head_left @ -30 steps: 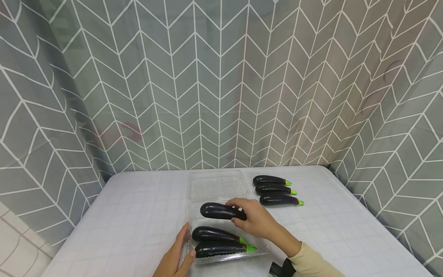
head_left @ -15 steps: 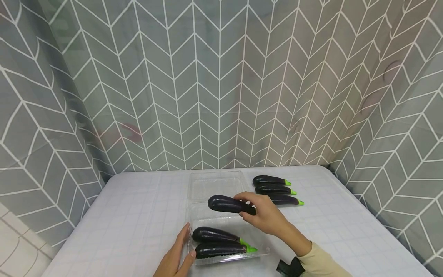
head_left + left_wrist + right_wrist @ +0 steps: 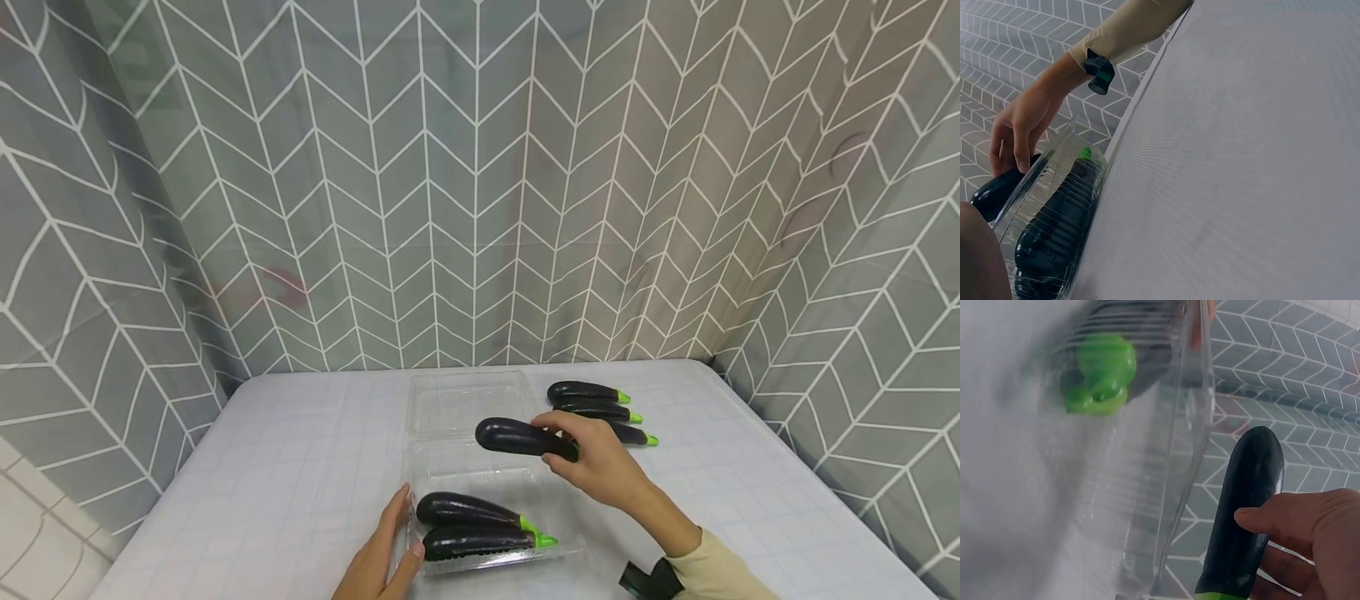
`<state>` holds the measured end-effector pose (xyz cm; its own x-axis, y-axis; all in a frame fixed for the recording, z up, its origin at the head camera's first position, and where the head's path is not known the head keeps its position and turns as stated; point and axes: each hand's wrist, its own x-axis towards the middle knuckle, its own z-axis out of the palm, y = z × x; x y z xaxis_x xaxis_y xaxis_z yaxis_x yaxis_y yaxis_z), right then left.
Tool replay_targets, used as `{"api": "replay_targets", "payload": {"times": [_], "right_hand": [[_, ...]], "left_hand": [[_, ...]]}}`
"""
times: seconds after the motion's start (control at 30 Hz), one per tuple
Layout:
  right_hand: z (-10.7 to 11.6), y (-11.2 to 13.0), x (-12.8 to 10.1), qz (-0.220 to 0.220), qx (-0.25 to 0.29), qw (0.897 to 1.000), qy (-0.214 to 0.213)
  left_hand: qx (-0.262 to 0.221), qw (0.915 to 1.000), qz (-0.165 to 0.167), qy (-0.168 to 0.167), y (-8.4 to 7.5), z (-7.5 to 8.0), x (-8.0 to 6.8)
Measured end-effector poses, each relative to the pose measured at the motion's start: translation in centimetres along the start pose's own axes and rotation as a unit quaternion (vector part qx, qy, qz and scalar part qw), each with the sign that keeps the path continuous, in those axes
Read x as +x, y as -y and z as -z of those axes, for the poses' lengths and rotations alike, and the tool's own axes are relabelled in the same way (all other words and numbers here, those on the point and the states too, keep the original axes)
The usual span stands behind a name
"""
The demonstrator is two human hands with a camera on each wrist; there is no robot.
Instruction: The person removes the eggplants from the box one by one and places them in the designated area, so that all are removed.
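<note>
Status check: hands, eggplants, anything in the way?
Right hand holds one eggplant aloft. Left hand at clear container. Two eggplants inside. No obstruction evident.

Room is left on the left of the desk [image 3: 262,475] and over the open lid [image 3: 467,406], while the near half of the clear tray [image 3: 498,477] is taken by two eggplants [image 3: 476,537], its left side is blocked by the left hand [image 3: 381,550], and three farther eggplants [image 3: 588,408] are partly screened by the right hand [image 3: 600,462].
</note>
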<state>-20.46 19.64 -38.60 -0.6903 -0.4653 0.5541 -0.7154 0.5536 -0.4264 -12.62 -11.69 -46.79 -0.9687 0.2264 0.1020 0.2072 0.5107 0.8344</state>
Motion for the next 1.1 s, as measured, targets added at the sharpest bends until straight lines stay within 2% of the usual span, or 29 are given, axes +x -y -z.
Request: {"api": "replay_targets", "payload": {"times": [0.47, 0.8, 1.1], "right_hand": [[1.7, -1.5, -1.5, -0.056, -0.054, 0.997, -0.022], [2.3, -2.8, -2.3, -0.06, -0.08, 0.994, -0.034], [2.8, -3.4, -3.0, -0.084, -0.108, 0.99, -0.025]], "left_hand": [[0.0, 0.9999, 0.009, 0.006, 0.2, -0.2, 0.1], [-0.003, 1.0, -0.003, -0.002, 0.0, 0.0, -0.1], [0.0, 0.9998, 0.017, 0.005, -0.1, 0.1, -0.1]]}}
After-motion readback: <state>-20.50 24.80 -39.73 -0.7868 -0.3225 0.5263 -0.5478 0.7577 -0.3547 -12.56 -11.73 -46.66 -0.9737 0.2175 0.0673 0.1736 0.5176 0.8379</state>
